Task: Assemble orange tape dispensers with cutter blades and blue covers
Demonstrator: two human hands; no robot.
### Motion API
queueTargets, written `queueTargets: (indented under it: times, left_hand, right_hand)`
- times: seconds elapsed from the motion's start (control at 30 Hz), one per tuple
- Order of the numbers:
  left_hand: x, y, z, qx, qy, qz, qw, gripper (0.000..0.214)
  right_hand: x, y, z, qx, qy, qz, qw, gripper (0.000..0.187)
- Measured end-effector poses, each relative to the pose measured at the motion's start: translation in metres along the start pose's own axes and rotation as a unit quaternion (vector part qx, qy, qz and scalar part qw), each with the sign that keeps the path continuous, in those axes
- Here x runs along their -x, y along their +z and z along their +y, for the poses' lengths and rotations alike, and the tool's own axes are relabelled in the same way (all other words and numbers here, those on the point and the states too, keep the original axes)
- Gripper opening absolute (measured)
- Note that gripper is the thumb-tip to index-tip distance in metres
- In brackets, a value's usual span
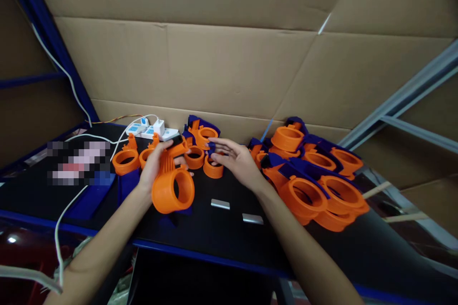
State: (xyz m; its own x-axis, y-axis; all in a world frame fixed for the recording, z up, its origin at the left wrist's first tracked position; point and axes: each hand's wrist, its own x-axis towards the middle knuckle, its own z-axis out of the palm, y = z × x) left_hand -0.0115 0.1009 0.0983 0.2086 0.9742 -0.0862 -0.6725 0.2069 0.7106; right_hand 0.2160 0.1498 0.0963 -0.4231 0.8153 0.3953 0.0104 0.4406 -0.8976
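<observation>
My left hand (154,164) is wrapped round the handle of an orange tape dispenser (171,188), whose wide round ring hangs toward me. A black piece shows at the top end of its handle. To the right, my right hand (236,159) pinches a small dark blue part (212,147) between thumb and fingertips. The two hands are apart, with a short gap between the dispenser and the blue part. Just behind my right fingertips stands an orange ring (213,169) on the black tabletop. Two silver metal strips, a nearer one (252,219) and a farther one (220,204), lie between my forearms.
Several orange and blue tape dispensers (304,195) are piled at the right. More orange pieces (126,162) stand at the left, near a white power strip (170,134) with cables. A cardboard wall (214,66) rises behind the table; its blue front edge (200,257) runs before me.
</observation>
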Motion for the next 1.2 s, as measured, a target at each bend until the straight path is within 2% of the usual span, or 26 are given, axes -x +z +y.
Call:
queueTargets:
  times: [0.1, 0.23, 0.4, 0.53, 0.67, 0.87, 1.0, 1.2]
  left_hand:
    - [0.0, 0.004, -0.008, -0.066, -0.053, -0.005, 0.996, 0.032]
    - [-0.001, 0.007, -0.014, -0.092, -0.075, -0.018, 0.993, 0.036]
    - [-0.002, 0.006, -0.013, -0.103, -0.099, -0.033, 0.989, 0.041]
    - [-0.005, 0.005, -0.013, -0.108, -0.091, -0.027, 0.99, 0.038]
    - [-0.005, 0.005, -0.014, -0.113, -0.092, -0.017, 0.989, 0.034]
    - [-0.003, 0.007, -0.016, -0.126, -0.093, -0.004, 0.988, 0.03]
    - [-0.004, 0.006, -0.018, -0.145, -0.068, 0.005, 0.987, 0.027]
    - [-0.003, 0.006, -0.018, -0.168, -0.038, 0.021, 0.985, 0.031]
  right_hand:
    - [0.002, 0.003, -0.006, -0.019, -0.001, -0.025, 1.0, 0.043]
    - [0.005, 0.009, -0.005, 0.067, -0.02, -0.025, 0.997, 0.041]
    - [0.008, 0.013, -0.005, 0.148, -0.063, 0.008, 0.987, 0.038]
    - [0.011, 0.014, -0.011, 0.211, -0.12, 0.035, 0.969, 0.038]
    - [0.011, 0.017, -0.01, 0.247, -0.166, 0.007, 0.955, 0.039]
    - [0.011, 0.015, -0.002, 0.269, -0.182, -0.011, 0.946, 0.04]
    - [0.01, 0.012, 0.003, 0.272, -0.209, -0.029, 0.939, 0.039]
    - [0.01, 0.014, 0.006, 0.242, -0.211, 0.004, 0.947, 0.036]
